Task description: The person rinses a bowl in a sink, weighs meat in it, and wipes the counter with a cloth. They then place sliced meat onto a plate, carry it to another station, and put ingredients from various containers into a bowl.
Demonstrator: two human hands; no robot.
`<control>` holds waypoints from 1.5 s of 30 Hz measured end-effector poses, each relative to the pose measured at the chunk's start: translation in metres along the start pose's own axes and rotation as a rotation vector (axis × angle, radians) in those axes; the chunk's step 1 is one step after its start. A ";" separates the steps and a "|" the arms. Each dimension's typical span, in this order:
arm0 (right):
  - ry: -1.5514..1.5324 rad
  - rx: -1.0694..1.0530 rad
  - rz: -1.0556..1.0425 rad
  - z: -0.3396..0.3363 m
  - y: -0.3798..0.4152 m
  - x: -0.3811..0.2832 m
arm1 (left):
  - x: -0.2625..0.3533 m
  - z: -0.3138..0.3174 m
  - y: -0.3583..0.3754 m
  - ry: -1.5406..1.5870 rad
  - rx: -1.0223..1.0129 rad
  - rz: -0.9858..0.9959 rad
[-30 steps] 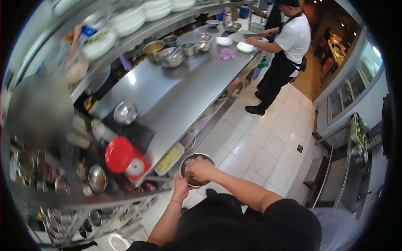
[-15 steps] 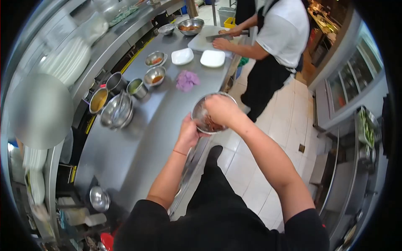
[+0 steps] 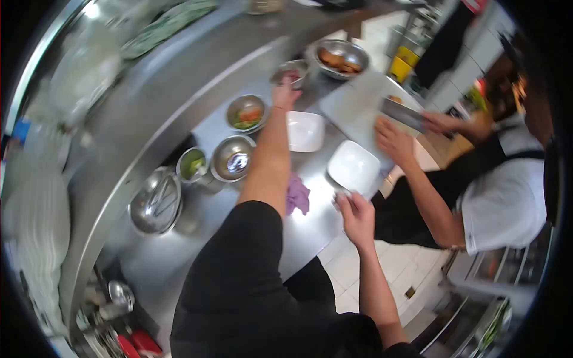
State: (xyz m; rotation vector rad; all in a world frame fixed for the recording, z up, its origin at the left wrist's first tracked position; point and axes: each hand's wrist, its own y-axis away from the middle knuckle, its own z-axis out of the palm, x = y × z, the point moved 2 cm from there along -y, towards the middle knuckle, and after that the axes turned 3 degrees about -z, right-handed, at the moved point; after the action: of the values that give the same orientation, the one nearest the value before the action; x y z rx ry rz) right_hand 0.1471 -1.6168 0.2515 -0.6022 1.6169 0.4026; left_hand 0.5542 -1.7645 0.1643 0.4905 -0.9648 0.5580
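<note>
My left hand (image 3: pixel 287 94) reaches to the far end of the steel counter. Its fingers close on the rim of a small metal bowl (image 3: pixel 296 70) with dark reddish food inside. Near the counter's front edge, by a square white dish (image 3: pixel 353 166), hovers my right hand (image 3: pixel 357 219); its fingers are loosely curled and slightly apart, and I see nothing held. A second white dish (image 3: pixel 307 132) lies beside my left forearm. That forearm partly covers a crumpled purple cloth (image 3: pixel 298 196).
A co-worker's hand holds a cleaver (image 3: pixel 403 114) over a white cutting board (image 3: pixel 352 101). Along the counter stand a bowl of brown food (image 3: pixel 341 58), a bowl of orange and green pieces (image 3: pixel 247 113), a shiny bowl (image 3: pixel 231 158), a green-filled pot (image 3: pixel 192 164) and a bowl with a whisk (image 3: pixel 156 200).
My left hand has moved from in front of me to the counter's far end. My right hand has come out of the bowl it was in. The view has turned.
</note>
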 end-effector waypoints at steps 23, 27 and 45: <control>0.174 -0.715 0.144 0.070 0.275 0.032 | 0.234 -0.501 0.885 -0.574 1.708 -0.085; 0.180 -0.585 0.149 0.051 0.370 0.029 | 0.257 -0.476 0.881 -1.344 1.649 0.151; 0.391 0.646 0.190 -0.354 0.780 0.079 | -0.220 0.006 1.061 -1.207 -0.310 -0.081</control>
State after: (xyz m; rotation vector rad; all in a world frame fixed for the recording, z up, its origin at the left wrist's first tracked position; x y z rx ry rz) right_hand -0.6055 -1.2109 0.1563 -0.0296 2.0508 -0.1238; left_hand -0.2264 -1.0139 0.1262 0.5754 -2.1253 -0.0355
